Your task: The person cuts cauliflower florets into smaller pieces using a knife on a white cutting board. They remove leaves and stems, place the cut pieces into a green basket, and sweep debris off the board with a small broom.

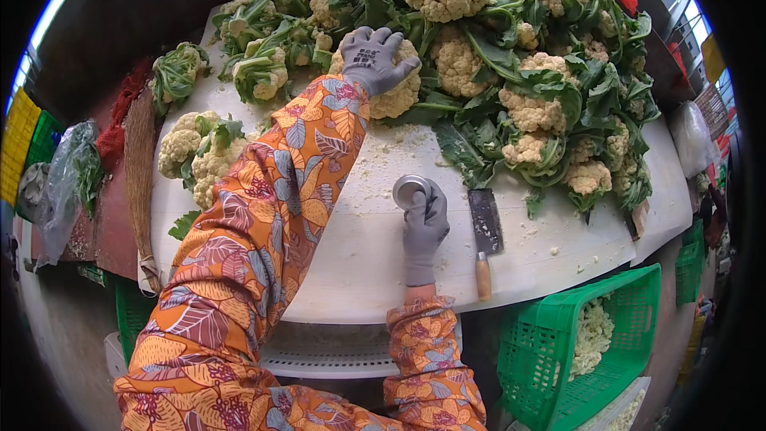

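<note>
My left hand point(377, 60), in a grey coated work glove, reaches to the pile and grips a cauliflower head point(398, 96) from above, fingers spread over it. My right hand point(426, 230), gloved alike, is closed around a round metal tool point(410, 190) with a hollow, cup-like end facing up. It is held over the white board point(353, 275), and the rest of the tool is hidden in the fist. To the right of that hand lies a cleaver point(486, 221) with a dark blade and a wooden handle, apart from the glove.
Leafy cauliflowers point(538, 108) are heaped at the back and right. Trimmed heads point(200, 152) lie left, near a straw broom point(139, 173). Below the right edge, a tilted green crate point(538, 335) holds cut florets point(592, 338). A white perforated crate point(329, 365) is below the front edge.
</note>
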The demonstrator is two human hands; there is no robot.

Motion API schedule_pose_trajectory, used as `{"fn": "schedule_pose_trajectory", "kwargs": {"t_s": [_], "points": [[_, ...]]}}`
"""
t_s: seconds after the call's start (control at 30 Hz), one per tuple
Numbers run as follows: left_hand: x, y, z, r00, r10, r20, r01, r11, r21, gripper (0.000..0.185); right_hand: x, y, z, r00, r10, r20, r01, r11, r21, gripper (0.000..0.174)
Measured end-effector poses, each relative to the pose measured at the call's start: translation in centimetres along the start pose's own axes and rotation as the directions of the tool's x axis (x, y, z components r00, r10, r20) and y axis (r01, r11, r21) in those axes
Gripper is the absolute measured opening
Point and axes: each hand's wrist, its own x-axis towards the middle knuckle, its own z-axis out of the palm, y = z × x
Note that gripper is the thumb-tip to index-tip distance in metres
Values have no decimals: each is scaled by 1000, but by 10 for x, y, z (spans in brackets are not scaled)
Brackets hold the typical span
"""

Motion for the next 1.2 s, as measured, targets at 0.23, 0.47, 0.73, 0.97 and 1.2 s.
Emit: {"fn": "schedule_pose_trajectory", "kwargs": {"t_s": [0.23, 0.47, 0.73, 0.97, 1.2], "points": [[-40, -35, -84, 960, 273, 61, -270, 961, -61, 71, 1, -3, 18, 969, -121, -216, 126, 992, 13, 46], [-196, -29, -100, 699, -189, 690, 690, -77, -720, 62, 11, 15, 7, 985, -171, -32, 172, 984, 33, 39], [-336, -27, -137, 720, -360, 593, 553, -217, -804, 72, -19, -12, 28, 986, -75, 149, 105, 973, -203, 37], [-319, -26, -149, 739, -413, 532, 519, -155, -841, 69, 12, -125, 0, 888, 243, 391, -382, 864, 329, 39], [-314, -31, -137, 744, -401, 535, 500, -198, -843, 66, 18, -88, 5, 887, 285, 363, -381, 897, 225, 25]]}}
